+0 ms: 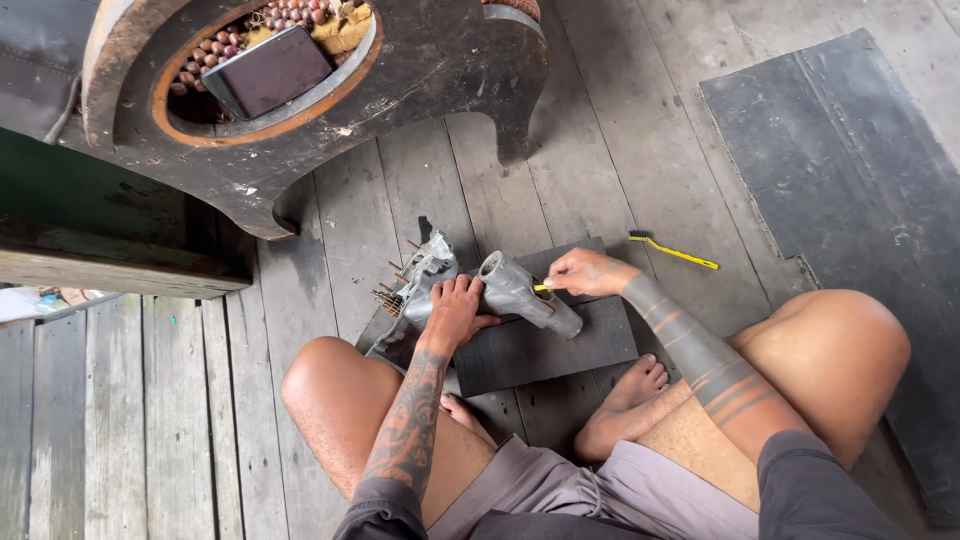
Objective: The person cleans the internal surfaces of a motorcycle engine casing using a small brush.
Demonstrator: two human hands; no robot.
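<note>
I sit cross-legged on a wooden floor. My left hand (pixel 455 308) grips a grey metal engine part (pixel 520 292), a tube-like casting with a wider housing (pixel 425 275) that has several studs sticking out on its left. The part rests on a dark rubber mat (pixel 545 345). My right hand (pixel 580 272) pinches a small yellow-handled tool (pixel 541 288) whose tip touches the tube's upper side. A yellow-handled wire brush (pixel 675 251) lies on the floorboards just right of my right hand.
A heavy dark wooden piece (pixel 420 80) with a round opening holds beads and a dark tablet-like slab (pixel 268 70) at the top left. A large black sheet (pixel 850 200) covers the floor at right. A floor edge drops at the left.
</note>
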